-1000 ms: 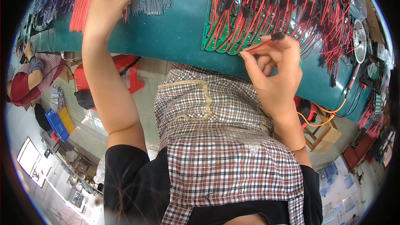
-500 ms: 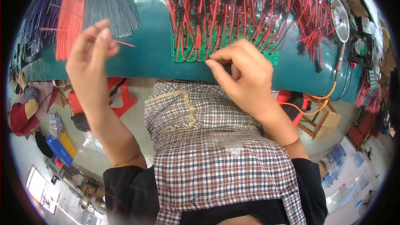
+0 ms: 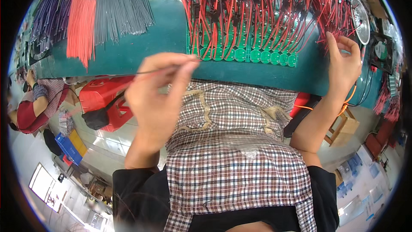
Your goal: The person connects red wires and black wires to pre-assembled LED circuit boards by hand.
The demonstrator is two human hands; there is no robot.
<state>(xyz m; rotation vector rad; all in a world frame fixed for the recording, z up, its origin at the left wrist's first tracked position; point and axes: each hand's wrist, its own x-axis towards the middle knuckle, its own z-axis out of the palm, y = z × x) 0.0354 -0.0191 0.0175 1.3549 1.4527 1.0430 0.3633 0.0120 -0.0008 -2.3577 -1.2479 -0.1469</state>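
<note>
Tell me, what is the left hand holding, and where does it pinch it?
The left hand pinches a thin grey wire between thumb and fingertips, near the end by the green circuit board. The right hand holds nothing that shows.

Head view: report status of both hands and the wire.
Left hand pinching a thin dark wire, tip near the green circuit board strip. Right hand open at the red wires, holding nothing. Nothing blocking the board edge.
</note>
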